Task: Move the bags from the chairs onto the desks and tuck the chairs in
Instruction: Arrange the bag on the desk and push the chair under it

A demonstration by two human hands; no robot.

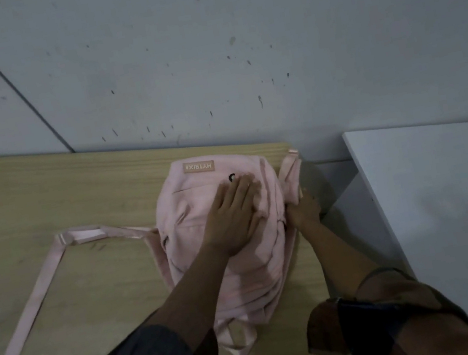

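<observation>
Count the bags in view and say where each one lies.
1. A pink backpack lies on the wooden desk near its right edge, left hand flat on it, right hand at its right side. Others may lie outside the view.

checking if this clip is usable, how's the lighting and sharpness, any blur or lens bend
Head view: dim and grey-toned, no glare; soft shadow beside the pink backpack at the wooden desk corner. Slightly soft overall, the left hand flat on the bag a little smeared, the right hand at the bag's side darker. The label reads mirrored. Wide-angle bend shows in the desk edge and wall line.
</observation>
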